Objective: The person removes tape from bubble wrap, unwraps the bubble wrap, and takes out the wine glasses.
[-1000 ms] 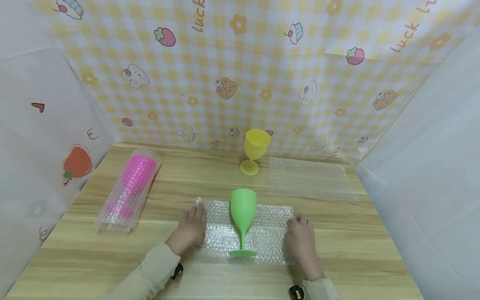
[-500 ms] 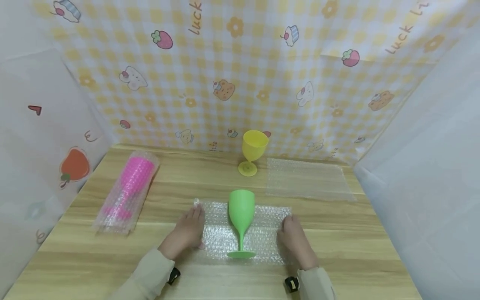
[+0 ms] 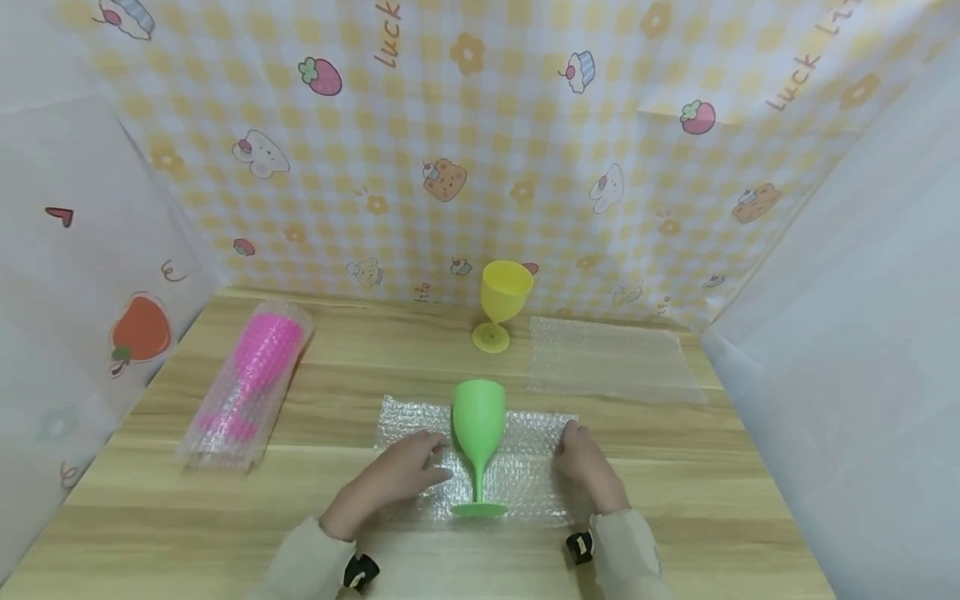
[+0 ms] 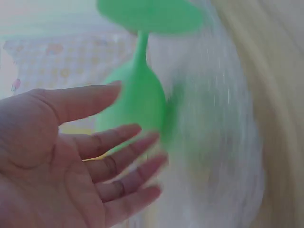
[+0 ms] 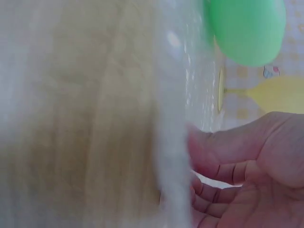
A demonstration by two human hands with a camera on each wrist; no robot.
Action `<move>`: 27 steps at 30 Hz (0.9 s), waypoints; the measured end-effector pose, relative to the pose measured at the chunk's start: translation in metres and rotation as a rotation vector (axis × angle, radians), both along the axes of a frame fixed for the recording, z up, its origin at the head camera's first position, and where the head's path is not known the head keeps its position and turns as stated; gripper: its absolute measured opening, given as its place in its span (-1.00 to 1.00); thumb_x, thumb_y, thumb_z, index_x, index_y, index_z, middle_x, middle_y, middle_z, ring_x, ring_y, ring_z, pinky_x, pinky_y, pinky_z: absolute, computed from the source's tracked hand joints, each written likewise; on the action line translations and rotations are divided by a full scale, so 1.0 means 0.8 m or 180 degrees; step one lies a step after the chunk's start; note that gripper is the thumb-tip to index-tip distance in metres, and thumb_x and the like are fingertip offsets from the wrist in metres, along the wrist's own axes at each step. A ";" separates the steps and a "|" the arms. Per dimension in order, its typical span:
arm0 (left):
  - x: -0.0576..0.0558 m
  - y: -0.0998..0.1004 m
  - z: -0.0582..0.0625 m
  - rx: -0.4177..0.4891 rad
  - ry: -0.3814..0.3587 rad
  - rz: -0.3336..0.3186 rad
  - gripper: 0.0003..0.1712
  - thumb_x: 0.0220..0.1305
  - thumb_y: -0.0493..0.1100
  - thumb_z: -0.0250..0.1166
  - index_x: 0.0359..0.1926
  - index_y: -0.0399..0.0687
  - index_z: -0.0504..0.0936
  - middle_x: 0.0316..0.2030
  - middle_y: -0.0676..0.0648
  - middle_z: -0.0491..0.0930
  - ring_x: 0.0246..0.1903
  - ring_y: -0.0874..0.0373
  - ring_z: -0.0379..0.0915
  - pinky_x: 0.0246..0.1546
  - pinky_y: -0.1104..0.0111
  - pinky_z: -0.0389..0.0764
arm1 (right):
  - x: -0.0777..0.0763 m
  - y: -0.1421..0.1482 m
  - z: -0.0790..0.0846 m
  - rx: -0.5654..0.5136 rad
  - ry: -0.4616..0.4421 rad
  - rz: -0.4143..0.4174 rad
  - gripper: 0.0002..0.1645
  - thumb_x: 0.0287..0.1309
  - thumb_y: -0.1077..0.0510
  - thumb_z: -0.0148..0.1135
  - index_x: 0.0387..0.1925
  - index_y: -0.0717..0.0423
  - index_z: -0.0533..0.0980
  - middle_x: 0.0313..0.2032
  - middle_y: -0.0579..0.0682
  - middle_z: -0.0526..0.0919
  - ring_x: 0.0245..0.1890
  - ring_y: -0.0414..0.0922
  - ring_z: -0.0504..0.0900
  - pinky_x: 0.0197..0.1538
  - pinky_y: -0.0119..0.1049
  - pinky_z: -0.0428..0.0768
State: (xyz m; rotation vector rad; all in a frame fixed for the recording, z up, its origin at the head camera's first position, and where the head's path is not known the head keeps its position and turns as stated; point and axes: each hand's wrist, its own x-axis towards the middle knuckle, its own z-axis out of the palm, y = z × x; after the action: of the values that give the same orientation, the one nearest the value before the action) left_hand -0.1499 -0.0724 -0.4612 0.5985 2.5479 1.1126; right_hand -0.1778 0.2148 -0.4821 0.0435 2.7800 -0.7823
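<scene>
A green plastic goblet (image 3: 478,412) lies on its side on a sheet of bubble wrap (image 3: 528,475), its foot towards the person. My left hand (image 3: 402,472) is just left of the goblet, over the sheet, with palm turned to it. In the left wrist view the fingers of the left hand (image 4: 80,152) are spread and hold nothing, with the goblet's bowl behind the fingertips. At the sheet's right edge my right hand (image 3: 588,473) pinches the bubble wrap between thumb and fingers. The right wrist view has the held edge (image 5: 173,142) blurred and raised in front of the fingers.
A yellow goblet (image 3: 506,292) stands upright at the back of the wooden table (image 3: 390,358). Right of it lies another flat bubble wrap sheet (image 3: 615,358). On the left is a pink goblet (image 3: 262,350) rolled in bubble wrap. Cloth walls (image 3: 330,175) border the table's back and sides.
My left hand has left the sheet's left edge and moved right to the goblet. My right hand has moved slightly inward with the sheet's right edge.
</scene>
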 end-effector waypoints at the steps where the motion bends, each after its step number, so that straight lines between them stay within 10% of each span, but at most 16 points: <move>1: 0.000 0.005 -0.002 0.0186 -0.0176 0.0000 -0.54 0.17 -0.11 0.25 0.01 -0.34 0.48 -0.28 -0.20 0.59 -0.34 0.01 0.52 -0.35 0.23 0.64 | -0.002 0.002 0.000 -0.0046 -0.0011 0.0001 -0.73 -0.10 0.38 0.26 -0.37 0.29 0.34 -0.40 0.11 0.40 -0.38 -0.03 0.40 -0.31 -0.21 0.53; 5: 0.003 0.023 -0.016 0.0747 -0.0957 0.0011 -0.63 0.25 -0.04 0.19 -0.14 -0.29 0.51 -0.58 -0.07 0.52 -0.67 0.19 0.41 -0.67 0.41 0.55 | -0.009 0.009 0.001 -0.0294 -0.0138 -0.0048 -0.70 -0.16 0.36 0.33 -0.43 0.28 0.34 -0.45 0.06 0.39 -0.41 -0.06 0.39 -0.36 -0.29 0.46; 10: 0.007 0.040 -0.041 0.0943 -0.1370 0.0086 -0.60 0.25 0.05 0.18 -0.19 -0.25 0.55 -0.72 0.08 0.35 -0.82 0.31 0.20 -0.79 0.53 0.40 | -0.011 0.017 0.001 -0.0459 -0.0276 -0.0101 -0.68 -0.18 0.36 0.35 -0.42 0.28 0.35 -0.45 0.04 0.40 -0.40 -0.07 0.40 -0.35 -0.33 0.44; 27: -0.008 0.049 -0.039 0.1331 -0.1258 0.0323 -0.79 0.18 -0.18 0.23 -0.31 -0.27 0.50 -0.68 0.07 0.41 -0.72 0.29 0.20 -0.73 0.58 0.26 | -0.014 0.022 0.004 -0.0386 -0.0304 0.0020 -0.72 -0.18 0.35 0.33 -0.44 0.27 0.37 -0.48 0.03 0.42 -0.43 -0.08 0.40 -0.40 -0.34 0.44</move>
State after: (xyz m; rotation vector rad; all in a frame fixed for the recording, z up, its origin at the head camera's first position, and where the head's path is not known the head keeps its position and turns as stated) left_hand -0.1561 -0.0335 -0.4928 0.2998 2.0402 1.6346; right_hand -0.1893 0.2324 -0.4787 0.0484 2.6368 -0.9205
